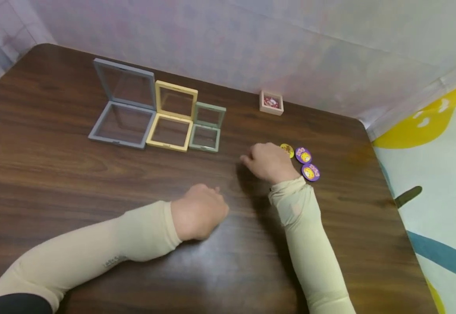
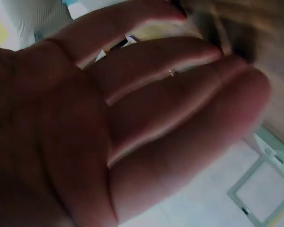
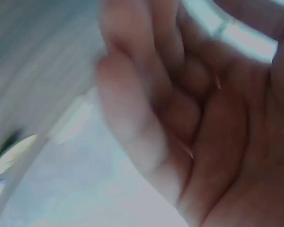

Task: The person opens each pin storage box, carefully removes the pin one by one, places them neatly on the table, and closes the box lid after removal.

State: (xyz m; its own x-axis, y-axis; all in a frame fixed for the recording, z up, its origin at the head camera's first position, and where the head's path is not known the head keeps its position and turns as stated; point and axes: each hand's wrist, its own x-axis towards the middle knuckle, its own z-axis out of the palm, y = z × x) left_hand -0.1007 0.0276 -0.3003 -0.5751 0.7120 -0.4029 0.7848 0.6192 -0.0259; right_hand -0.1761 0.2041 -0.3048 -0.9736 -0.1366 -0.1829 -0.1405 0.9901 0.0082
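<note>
My right hand [image 1: 270, 162] is over the table just left of a yellow round badge [image 1: 287, 150], partly covering it from view. Loosely bent fingers [image 3: 132, 104] show in the right wrist view, and I see nothing held in them. Two purple round badges with yellow figures, an upper one [image 1: 303, 155] and a lower one [image 1: 310, 172], lie beside the yellow one. My left hand [image 1: 201, 211] is nearer the table's front, back of the hand up. Its fingers [image 2: 180, 137] extend nearly straight in the left wrist view, with nothing visible in them.
Three hinged clear-windowed frames stand opened side by side: a large grey-blue one [image 1: 110, 103], a yellow one [image 1: 190, 117] and a small green one [image 1: 217, 140]. A small pale box [image 1: 271, 109] with red-and-white contents sits by the wall. The brown table [image 1: 74, 183] meets a patterned curtain [image 1: 440, 209] at right.
</note>
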